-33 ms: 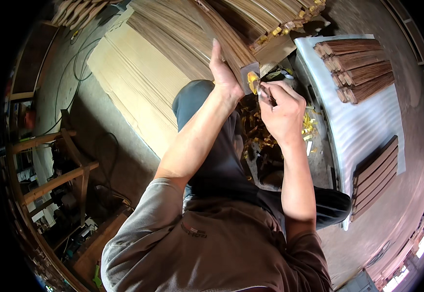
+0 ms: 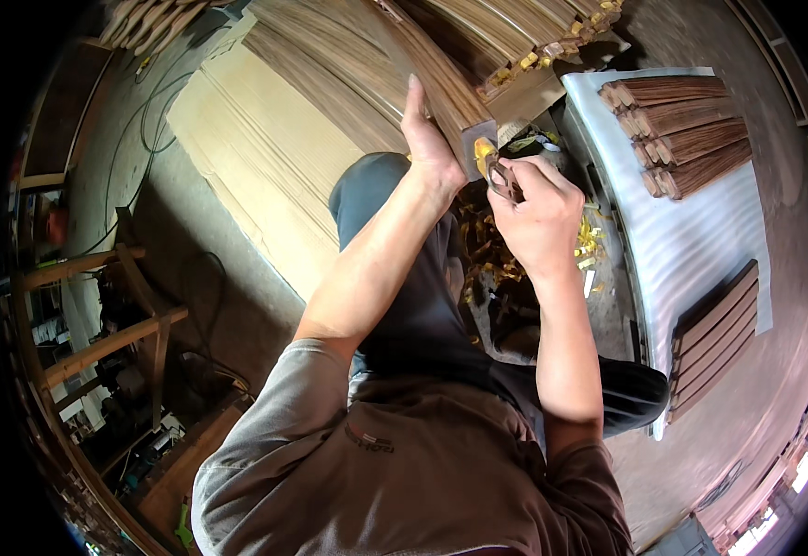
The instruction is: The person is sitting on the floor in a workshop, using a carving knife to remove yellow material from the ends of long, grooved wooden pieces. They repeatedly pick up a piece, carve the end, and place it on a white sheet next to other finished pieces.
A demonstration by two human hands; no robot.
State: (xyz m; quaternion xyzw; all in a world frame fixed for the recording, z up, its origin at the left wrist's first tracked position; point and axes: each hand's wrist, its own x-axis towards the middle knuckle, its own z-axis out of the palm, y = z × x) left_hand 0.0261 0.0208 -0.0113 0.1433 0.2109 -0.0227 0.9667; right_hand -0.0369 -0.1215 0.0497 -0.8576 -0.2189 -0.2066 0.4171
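A long brown wooden bar (image 2: 441, 88) slants up and away from me, its squared end toward me. A yellow-wrapped stub (image 2: 485, 148) sticks out of that end. My left hand (image 2: 428, 144) supports the bar near its end, palm against its side, thumb pointing up. My right hand (image 2: 543, 204) is closed on a small dark metal tool (image 2: 504, 178) with a loop shape. The tool's tip is at the yellow stub; my fingers hide much of it, so I cannot tell its exact kind.
Several wooden bars with yellow-wrapped ends (image 2: 524, 60) lie at the top. Cardboard (image 2: 256, 167) lies left of my knee. Yellow scraps (image 2: 589, 239) litter the floor between my legs. At right, a foam-covered surface (image 2: 691, 232) bears bundled wooden pieces (image 2: 677, 130) and slats (image 2: 717, 334).
The tool in my right hand has turned slightly, so its loop shows more clearly. My left hand and the bar have hardly moved.
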